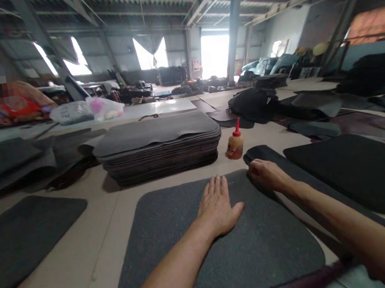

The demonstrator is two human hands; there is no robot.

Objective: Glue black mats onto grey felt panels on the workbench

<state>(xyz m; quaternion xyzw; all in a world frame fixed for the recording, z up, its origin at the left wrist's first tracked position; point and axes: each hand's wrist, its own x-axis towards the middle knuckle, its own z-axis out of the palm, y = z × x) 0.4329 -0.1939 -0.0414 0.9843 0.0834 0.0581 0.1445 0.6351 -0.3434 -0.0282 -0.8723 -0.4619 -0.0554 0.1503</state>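
Note:
A dark grey felt-like mat (pixel 179 243) with rounded corners lies in front of me. My left hand (pixel 219 205) rests flat on its upper middle, fingers stretched forward and thumb out to the side. At the mat's far right corner, my right hand (pixel 266 174) is closed, with fingers curled under. What it pinches, if anything, is hidden. A long dark strip (pixel 304 180) passes beneath my right hand and forearm. Just beyond that hand stands a small bottle (pixel 235 148) with a red pointed nozzle and amber contents.
A thick stack of similar mats (pixel 160 149) stands behind the mat. Another dark mat (pixel 361 171) lies at right, and one more piece (pixel 25 238) at left. Plastic bags (pixel 87 110) and a black bundle (pixel 254 105) are farther back. A person (pixel 21 103) is at far left.

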